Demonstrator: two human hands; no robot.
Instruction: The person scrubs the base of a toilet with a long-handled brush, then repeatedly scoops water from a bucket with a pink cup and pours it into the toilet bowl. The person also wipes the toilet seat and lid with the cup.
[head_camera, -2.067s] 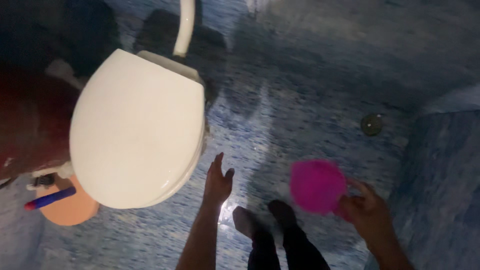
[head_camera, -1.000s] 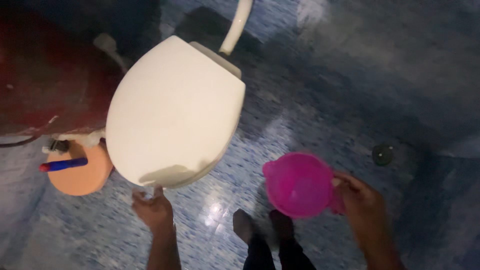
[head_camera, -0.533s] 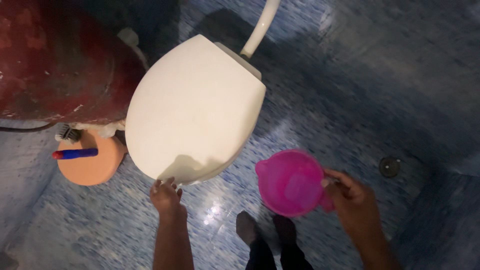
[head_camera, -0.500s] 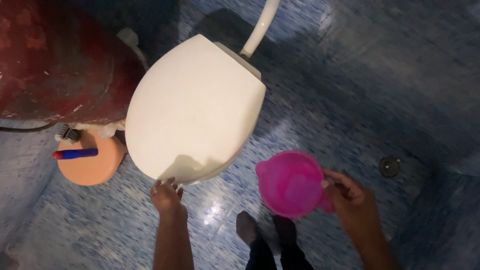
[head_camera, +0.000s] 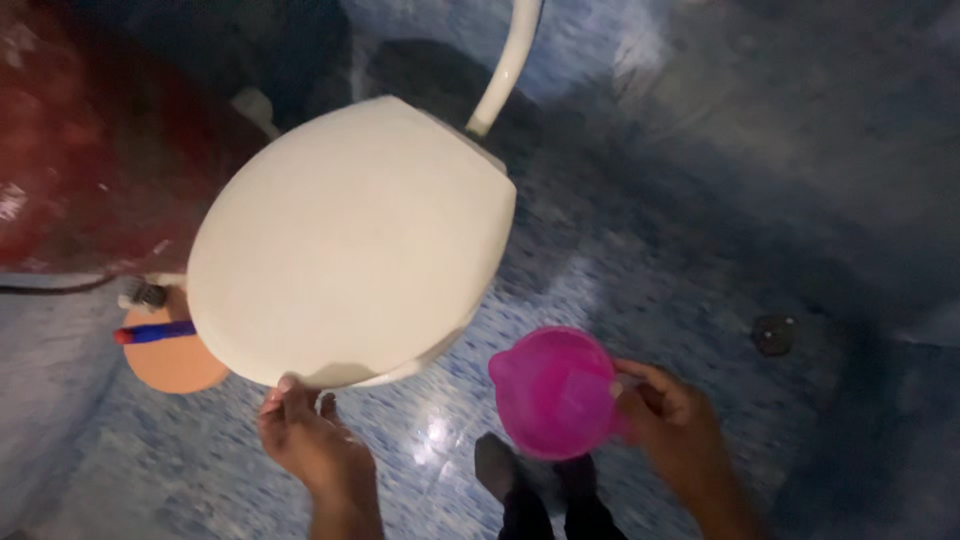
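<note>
Blue speckled tile floor (head_camera: 640, 290), glossy near centre, white toilet (head_camera: 350, 240) at left, orange brush holder (head_camera: 175, 360) beside it, round drain (head_camera: 775, 333) at right, person's dark-socked feet (head_camera: 495, 468) near.

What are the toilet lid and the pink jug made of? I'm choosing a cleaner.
Toilet lid: likely plastic, by its smooth, matte white face. Pink jug: probably thin plastic, since light glows through its glossy wall.

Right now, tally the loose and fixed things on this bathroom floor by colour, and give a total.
White: 2, the toilet lid and the pipe.
Pink: 1, the jug in the right hand.
Orange: 1, the brush holder.
Blue: 1, the brush handle.
Dark: 1, the floor drain.
Total: 6.
The left hand touches the lid's front edge.
</note>
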